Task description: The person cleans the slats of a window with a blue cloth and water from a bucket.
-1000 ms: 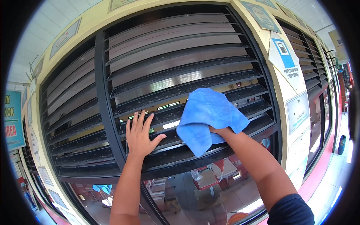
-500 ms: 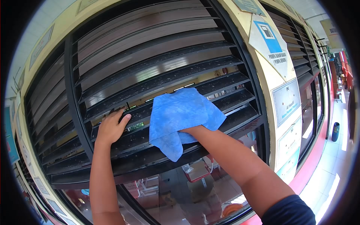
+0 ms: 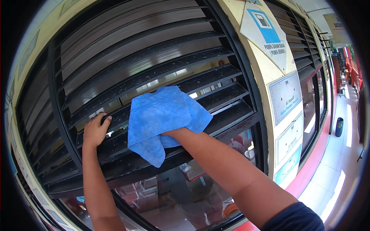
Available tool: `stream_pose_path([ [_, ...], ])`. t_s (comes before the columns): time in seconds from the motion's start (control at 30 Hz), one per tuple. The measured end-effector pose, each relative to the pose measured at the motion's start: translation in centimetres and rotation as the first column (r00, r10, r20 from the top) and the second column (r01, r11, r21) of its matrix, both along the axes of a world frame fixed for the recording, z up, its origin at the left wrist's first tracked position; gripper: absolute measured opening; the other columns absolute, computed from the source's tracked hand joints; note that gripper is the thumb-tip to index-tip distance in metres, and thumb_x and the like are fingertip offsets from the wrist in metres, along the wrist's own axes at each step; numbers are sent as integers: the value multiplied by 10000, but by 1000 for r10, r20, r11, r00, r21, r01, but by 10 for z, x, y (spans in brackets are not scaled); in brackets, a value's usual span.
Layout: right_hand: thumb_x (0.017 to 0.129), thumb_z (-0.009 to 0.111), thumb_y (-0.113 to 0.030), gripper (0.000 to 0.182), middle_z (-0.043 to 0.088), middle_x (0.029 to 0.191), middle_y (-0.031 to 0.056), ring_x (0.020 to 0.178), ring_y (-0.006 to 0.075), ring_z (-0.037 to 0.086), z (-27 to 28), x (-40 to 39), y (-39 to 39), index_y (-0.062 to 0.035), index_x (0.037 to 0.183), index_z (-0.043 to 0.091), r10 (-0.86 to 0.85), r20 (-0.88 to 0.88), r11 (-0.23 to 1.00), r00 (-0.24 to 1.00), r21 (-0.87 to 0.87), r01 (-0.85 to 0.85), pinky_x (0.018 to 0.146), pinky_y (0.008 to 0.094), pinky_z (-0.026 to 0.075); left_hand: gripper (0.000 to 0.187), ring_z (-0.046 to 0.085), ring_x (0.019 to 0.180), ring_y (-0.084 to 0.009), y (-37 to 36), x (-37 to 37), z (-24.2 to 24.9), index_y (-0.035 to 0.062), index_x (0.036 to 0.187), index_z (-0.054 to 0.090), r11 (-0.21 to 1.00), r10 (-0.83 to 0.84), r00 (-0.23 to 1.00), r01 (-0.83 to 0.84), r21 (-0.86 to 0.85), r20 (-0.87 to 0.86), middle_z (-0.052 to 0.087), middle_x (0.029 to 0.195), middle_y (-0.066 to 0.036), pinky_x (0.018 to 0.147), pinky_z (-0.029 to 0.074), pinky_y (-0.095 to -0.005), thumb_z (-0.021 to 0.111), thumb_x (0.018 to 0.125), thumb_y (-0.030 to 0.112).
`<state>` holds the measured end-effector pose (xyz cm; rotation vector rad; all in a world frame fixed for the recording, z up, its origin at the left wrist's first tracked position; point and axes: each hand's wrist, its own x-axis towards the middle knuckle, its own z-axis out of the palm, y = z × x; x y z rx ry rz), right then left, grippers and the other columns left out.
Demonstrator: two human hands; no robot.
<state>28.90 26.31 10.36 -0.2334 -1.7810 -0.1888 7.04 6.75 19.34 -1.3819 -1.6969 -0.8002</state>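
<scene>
Black louvre slats (image 3: 144,79), speckled with pale spots, fill the upper part of a dark-framed window. My left hand (image 3: 95,130) is at a lower slat near the vertical bar, its fingertips curled over the slat edge and its thumb on the near side. A crumpled blue cloth (image 3: 158,115) with darker smudges lies over the middle slats. My right hand (image 3: 176,133) is mostly hidden under the cloth and holds it against the louvres. One corner of the cloth hangs down below the wrist.
Below the louvres is a glass pane (image 3: 173,200) with furniture visible behind it. To the right, a pale pillar (image 3: 266,92) carries a fuel pump sign (image 3: 269,36) and framed notices (image 3: 285,98). Farther right, a dark bottle-shaped object (image 3: 339,127) stands on the tiled walkway (image 3: 327,158).
The view has shifted, so the window and pillar appear farther left. My right hand and the cloth have moved a little left along the slats. My left hand's fingers are more curled.
</scene>
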Motion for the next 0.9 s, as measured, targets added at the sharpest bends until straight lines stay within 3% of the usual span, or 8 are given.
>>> stream_pose_path([
  [0.2,871,742,-516,763,490,1525,118,1439,321,428,0,-2,-2,-205,1510,466,-1,-33,1000,999,-5,1,1219,476,302,485,667,1092,-415,5,-7,-2,80,1195,701,1000,11,999,-10,26,-43,730,1123,-213,955,491,-469,576,962,486],
  [0.3,879,737,-508,753,498,1519,120,1437,327,429,-4,-6,3,-195,1510,468,-46,-35,995,998,87,49,1220,471,303,492,668,1097,-409,1,-3,0,81,1200,705,1000,9,1000,-8,12,-29,731,1132,-209,954,494,-463,579,960,491],
  [0.5,886,718,-529,763,487,1532,121,1454,320,407,2,-2,1,-178,1515,466,-165,125,984,978,-48,172,1232,466,283,513,672,1102,-396,-6,5,-2,108,1197,727,999,-25,1000,25,29,-3,742,1105,-199,983,489,-454,591,938,530],
  [0.6,886,713,-518,717,518,1500,126,1426,324,439,5,2,-6,-172,1479,507,-217,170,969,961,-80,233,1210,467,313,526,676,1084,-411,-5,1,-1,122,1251,705,1000,24,1000,-24,8,-9,744,1095,-191,962,502,-456,598,935,529],
  [0.8,884,703,-495,631,580,1436,137,1369,334,505,26,15,-54,-159,1406,589,-374,240,912,896,-78,402,1167,470,372,559,646,1190,-373,-17,6,2,142,1267,711,996,46,999,-46,-73,-3,727,1209,-181,1066,443,-471,538,952,570],
  [0.9,878,686,-423,451,679,1271,151,1227,350,611,41,23,-95,-138,1227,701,-511,232,848,828,-21,530,1042,466,472,552,632,1202,-392,-6,-4,-1,147,1266,707,999,31,999,-32,-37,-27,719,1217,-202,1074,440,-478,531,958,570],
])
